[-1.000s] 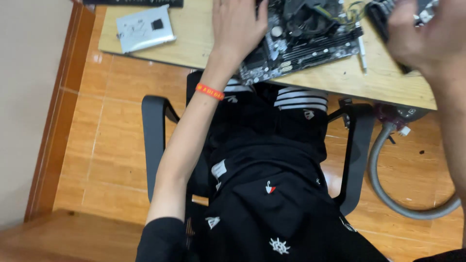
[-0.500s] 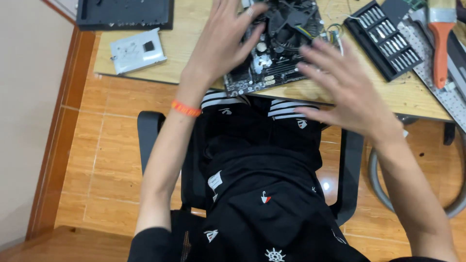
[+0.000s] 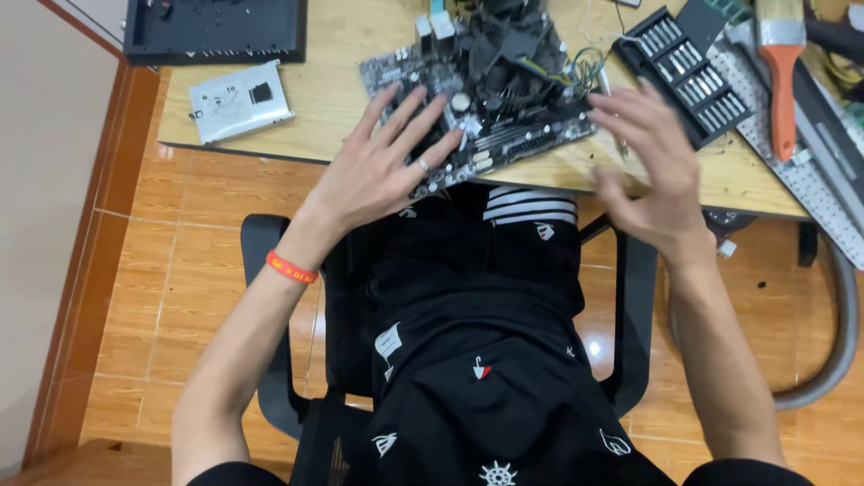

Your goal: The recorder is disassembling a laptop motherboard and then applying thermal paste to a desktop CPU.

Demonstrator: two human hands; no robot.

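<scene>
Wooden worktop (image 3: pixel 360 117) carries a dark motherboard (image 3: pixel 486 99), its near edge under the left hand (image 3: pixel 382 171); right hand (image 3: pixel 643 171) hovers beside it, each grip spread, empty.

bare forearms, orange wristband (image 3: pixel 291 267), finger ring (image 3: pixel 423 165), black patterned clothing (image 3: pixel 477 360)

left hand (image 3: pixel 382 171) open, fingers spread on motherboard (image 3: pixel 486 108) near edge at 12 o'clock | right hand (image 3: pixel 648 171) open, hovering at 1 o'clock beside it | screwdriver bit case (image 3: pixel 688 72) at 2 o'clock | wooden worktop (image 3: pixel 342 117)
</scene>
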